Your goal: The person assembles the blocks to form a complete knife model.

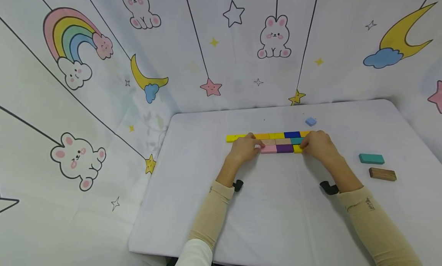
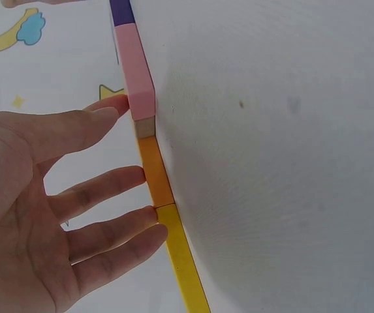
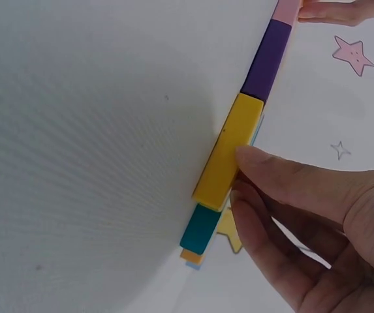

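Note:
Coloured rectangular blocks lie in rows touching each other. In front are a pink block [image 1: 268,149], a purple block [image 1: 284,148] and a yellow block [image 3: 229,153]. Behind them are wood-coloured blocks [image 1: 283,142] and a teal block [image 1: 295,141]; a back row holds yellow, orange and dark blue blocks [image 1: 292,134]. My left hand [image 1: 243,149] is at the left end, fingers fairly straight: the thumb is by the pink block, other fingertips touch an orange block [image 2: 155,171] and a yellow one. My right hand [image 1: 319,146] pinches the front yellow block between thumb and fingers.
A small light blue block [image 1: 310,121] lies behind the rows. To the right, a teal block [image 1: 371,158] and a brown wooden block [image 1: 382,174] rest apart on the white tabletop [image 1: 276,208]. A printed cloth [image 1: 241,70] hangs beyond the table's back edge.

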The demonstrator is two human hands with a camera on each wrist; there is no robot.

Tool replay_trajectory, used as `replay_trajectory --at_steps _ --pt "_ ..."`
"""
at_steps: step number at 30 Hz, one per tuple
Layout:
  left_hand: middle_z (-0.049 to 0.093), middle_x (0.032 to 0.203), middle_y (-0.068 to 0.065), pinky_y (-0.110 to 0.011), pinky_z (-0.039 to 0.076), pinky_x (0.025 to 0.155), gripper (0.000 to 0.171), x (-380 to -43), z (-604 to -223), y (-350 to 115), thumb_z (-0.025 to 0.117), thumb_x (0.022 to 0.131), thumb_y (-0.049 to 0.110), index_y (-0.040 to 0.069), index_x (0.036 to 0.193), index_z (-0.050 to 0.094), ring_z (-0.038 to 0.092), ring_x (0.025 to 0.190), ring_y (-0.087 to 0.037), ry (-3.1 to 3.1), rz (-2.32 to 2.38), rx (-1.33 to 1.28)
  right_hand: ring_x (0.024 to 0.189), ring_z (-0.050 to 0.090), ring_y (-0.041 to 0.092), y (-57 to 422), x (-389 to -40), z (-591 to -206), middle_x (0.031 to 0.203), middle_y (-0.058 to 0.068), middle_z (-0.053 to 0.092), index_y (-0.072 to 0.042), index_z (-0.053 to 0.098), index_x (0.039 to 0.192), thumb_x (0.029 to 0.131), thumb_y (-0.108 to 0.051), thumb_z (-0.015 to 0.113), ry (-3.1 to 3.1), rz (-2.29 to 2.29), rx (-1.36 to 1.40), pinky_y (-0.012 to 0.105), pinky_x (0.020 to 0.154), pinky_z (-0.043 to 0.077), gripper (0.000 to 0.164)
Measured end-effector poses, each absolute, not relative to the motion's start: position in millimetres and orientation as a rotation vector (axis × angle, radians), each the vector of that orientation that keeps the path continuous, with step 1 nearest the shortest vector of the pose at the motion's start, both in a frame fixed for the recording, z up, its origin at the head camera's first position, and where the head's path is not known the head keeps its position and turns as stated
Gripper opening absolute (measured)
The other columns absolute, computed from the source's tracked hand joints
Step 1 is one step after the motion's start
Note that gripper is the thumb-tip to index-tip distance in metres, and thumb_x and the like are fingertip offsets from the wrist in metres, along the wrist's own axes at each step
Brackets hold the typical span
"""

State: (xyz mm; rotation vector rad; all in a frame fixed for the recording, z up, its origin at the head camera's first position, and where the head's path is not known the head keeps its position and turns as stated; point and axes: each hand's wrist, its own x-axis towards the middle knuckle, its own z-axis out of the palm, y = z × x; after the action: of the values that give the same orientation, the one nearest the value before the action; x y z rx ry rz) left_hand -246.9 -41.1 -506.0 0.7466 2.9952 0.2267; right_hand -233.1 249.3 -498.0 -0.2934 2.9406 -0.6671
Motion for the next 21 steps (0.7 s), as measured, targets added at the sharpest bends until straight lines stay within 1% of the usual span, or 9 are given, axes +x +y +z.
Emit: replay_trajectory --at_steps 9,17,21 --pt "0.063 0.133 -0.004 -0.020 0.043 0.052 0.025 -247.7 -505.5 -40.4 0.066 0.104 0.031 0.038 0.126 0.076 0.054 0.056 -0.014 2.987 0.229 0.730 0.109 0.057 0.050 248.0 -233.0 -500.2 0.109 0.027 0.073 0.000 0.082 0.099 0.090 0.000 0.078 2.967 -0.682 -0.288 0.064 0.097 0.047 0.011" --pt "0.064 0.131 -0.004 -0.019 0.044 0.053 0.024 -247.4 -506.9 -40.7 0.067 0.103 0.032 0.038 0.124 0.077 0.055 0.061 -0.014 3.006 0.245 0.736 0.108 0.061 0.049 246.1 -232.8 -502.6 0.108 0.026 0.074 0.001 0.082 0.100 0.090 0.002 0.075 3.005 -0.674 -0.307 0.062 0.096 0.050 0.012" --pt "0.064 0.132 -0.004 -0.019 0.044 0.052 0.024 -247.0 -506.9 -41.0 0.067 0.103 0.032 0.039 0.124 0.077 0.055 0.060 -0.014 3.006 0.233 0.730 0.107 0.062 0.048 246.6 -231.5 -501.3 0.107 0.025 0.075 0.002 0.082 0.101 0.091 0.002 0.075 3.000 -0.673 -0.313 0.062 0.096 0.050 0.012"
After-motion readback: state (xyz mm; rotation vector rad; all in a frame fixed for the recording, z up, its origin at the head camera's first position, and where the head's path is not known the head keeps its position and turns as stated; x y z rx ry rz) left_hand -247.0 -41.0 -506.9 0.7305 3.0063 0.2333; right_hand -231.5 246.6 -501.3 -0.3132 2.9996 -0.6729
